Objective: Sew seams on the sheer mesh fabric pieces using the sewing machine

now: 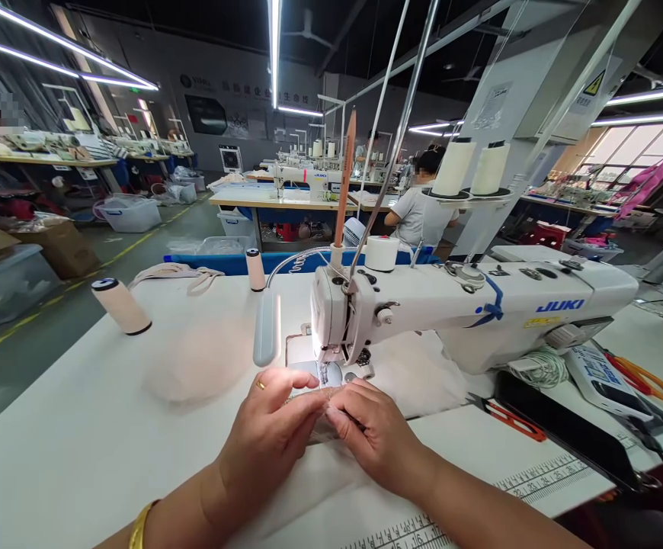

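Note:
Both hands meet just in front of the needle area of a white sewing machine [423, 305]. My left hand [274, 415], with a ring and a gold bangle, pinches the edge of a thin, sheer pale fabric [323, 435]. Fingers curled, my right hand [374, 435] grips the same edge close beside the left fingertips. The fabric hangs toward me over the table. Behind the fingers is the lit presser foot [325, 372]; the fingers partly hide the needle plate. More pale sheer fabric [194, 362] lies to the left, and another piece [417, 374] under the machine arm.
Two peach thread cones [121, 306] [255, 271] stand at the left and back. A lamp [266, 328] hangs beside the needle. On the right lie a black phone-like case [565, 431], orange-handled scissors [645, 377] and orange snips [517, 422]. A co-worker [423, 206] sits beyond.

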A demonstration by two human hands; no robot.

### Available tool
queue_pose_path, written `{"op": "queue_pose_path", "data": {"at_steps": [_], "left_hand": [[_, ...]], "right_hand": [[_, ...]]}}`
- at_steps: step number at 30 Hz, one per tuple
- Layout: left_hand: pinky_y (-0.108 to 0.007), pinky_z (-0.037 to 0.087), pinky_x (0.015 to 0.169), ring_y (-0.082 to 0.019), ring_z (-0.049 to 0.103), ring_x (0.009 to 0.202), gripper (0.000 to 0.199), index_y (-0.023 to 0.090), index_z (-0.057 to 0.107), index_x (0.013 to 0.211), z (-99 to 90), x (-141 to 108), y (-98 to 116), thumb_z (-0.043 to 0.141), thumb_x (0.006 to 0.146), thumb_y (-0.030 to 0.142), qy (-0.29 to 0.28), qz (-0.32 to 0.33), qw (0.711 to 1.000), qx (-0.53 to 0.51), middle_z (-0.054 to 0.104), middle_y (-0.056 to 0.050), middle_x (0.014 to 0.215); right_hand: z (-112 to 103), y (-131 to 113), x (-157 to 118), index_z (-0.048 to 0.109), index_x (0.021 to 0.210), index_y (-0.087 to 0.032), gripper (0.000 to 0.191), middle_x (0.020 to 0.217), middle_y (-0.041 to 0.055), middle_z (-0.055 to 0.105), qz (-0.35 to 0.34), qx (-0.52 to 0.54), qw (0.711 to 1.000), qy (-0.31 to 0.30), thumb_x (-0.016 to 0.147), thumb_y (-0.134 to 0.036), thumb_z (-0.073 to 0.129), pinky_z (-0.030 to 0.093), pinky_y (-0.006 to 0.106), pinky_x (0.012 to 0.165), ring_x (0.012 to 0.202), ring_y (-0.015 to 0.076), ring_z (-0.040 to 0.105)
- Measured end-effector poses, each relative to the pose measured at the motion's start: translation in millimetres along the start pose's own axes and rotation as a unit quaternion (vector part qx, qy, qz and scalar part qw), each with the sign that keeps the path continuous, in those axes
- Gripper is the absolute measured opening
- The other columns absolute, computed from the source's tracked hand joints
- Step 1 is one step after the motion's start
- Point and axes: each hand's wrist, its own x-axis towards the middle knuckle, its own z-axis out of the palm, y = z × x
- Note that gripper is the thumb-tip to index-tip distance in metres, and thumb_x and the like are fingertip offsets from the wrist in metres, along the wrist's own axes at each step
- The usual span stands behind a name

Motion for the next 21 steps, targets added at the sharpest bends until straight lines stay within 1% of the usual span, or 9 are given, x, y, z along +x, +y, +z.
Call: {"op": "queue_pose_path", "data": {"at_steps": [4,7,9,11,12,14,17,19,21], "left_hand": [[-0.032,0.054,0.084,-0.02,0.063,0.095,0.021,0.023,0.073,0.1,-0.3,-0.1,0.0,0.06,0.096,0.008,-0.002,-0.007,1.0,0.006,0.069,-0.006,0.106],[-0.033,0.054,0.084,-0.019,0.063,0.094,0.02,0.023,0.071,0.097,0.0,0.2,1.2,0.06,0.094,0.007,-0.011,-0.015,1.0,0.009,0.07,-0.005,0.104],[-0.033,0.053,0.084,-0.02,0.063,0.094,0.019,0.023,0.07,0.095,0.2,0.9,2.5,0.059,0.094,0.007,-0.02,-0.018,1.0,0.007,0.07,-0.005,0.103],[-0.034,0.053,0.085,-0.02,0.064,0.095,0.017,0.022,0.068,0.093,0.0,1.8,3.8,0.058,0.095,0.009,-0.033,-0.026,0.999,-0.002,0.071,-0.005,0.102],[-0.034,0.053,0.085,-0.02,0.064,0.096,0.016,0.022,0.067,0.093,-0.3,2.2,4.5,0.058,0.095,0.01,-0.04,-0.034,0.999,-0.008,0.071,-0.005,0.102],[-0.034,0.053,0.085,-0.02,0.064,0.096,0.015,0.022,0.067,0.093,-1.3,2.9,5.8,0.057,0.096,0.012,-0.05,-0.048,0.997,-0.02,0.071,-0.005,0.102],[-0.034,0.052,0.084,-0.02,0.063,0.096,0.014,0.023,0.067,0.093,-2.1,2.3,6.9,0.056,0.096,0.013,-0.062,-0.066,0.995,-0.035,0.07,-0.004,0.102],[-0.035,0.052,0.085,-0.02,0.063,0.096,0.014,0.023,0.066,0.093,-0.9,0.2,6.3,0.056,0.097,0.014,-0.067,-0.073,0.994,-0.044,0.07,-0.004,0.102],[-0.036,0.051,0.087,-0.02,0.062,0.097,0.014,0.023,0.066,0.093,1.9,-2.8,4.3,0.055,0.097,0.015,-0.066,-0.081,0.993,-0.051,0.07,-0.004,0.103]], "right_hand": [[-0.2,-0.7,0.1,0.048,0.078,-0.022,0.028,0.073,-0.002,0.054,0.001,-0.006,1.0,-0.001,0.106,-0.024,0.046,0.039,0.03,0.069,0.072,0.0163,0.048],[-1.4,-2.1,0.4,0.051,0.079,-0.022,0.028,0.074,-0.0014,0.057,0.005,-0.003,1.0,-0.007,0.106,-0.024,0.046,0.04,0.031,0.07,0.073,0.017,0.05],[-2.2,-3.3,0.2,0.058,0.089,-0.023,0.018,0.081,-0.0004,0.062,0.014,0.01,1.0,-0.003,0.105,-0.023,0.049,0.044,0.033,0.074,0.076,0.0179,0.054],[-2.7,-3.9,-0.4,0.062,0.106,-0.024,0.007,0.088,0.0009,0.065,0.025,0.024,0.999,0.009,0.103,-0.023,0.055,0.047,0.034,0.078,0.081,0.0194,0.057],[-2.9,-4.1,-0.8,0.062,0.113,-0.025,0.013,0.089,0.0011,0.065,0.023,0.028,0.999,0.014,0.101,-0.022,0.057,0.048,0.035,0.079,0.085,0.0205,0.058],[-3.2,-3.9,-1.5,0.062,0.12,-0.026,0.022,0.088,0.001,0.064,0.004,0.035,0.999,0.021,0.1,-0.019,0.059,0.05,0.035,0.081,0.091,0.0221,0.059],[-3.7,-3.0,-2.2,0.063,0.12,-0.028,0.024,0.096,0.0022,0.067,-0.021,0.041,0.999,0.028,0.099,-0.016,0.058,0.051,0.036,0.084,0.097,0.0221,0.059],[-3.6,-1.9,-2.3,0.064,0.115,-0.028,0.02,0.099,0.0025,0.068,-0.018,0.044,0.998,0.033,0.099,-0.016,0.059,0.051,0.036,0.083,0.095,0.0214,0.059],[-2.4,0.1,-1.8,0.064,0.108,-0.027,0.013,0.097,0.0021,0.069,-0.016,0.048,0.998,0.037,0.1,-0.017,0.059,0.051,0.035,0.082,0.094,0.0212,0.059]]}}
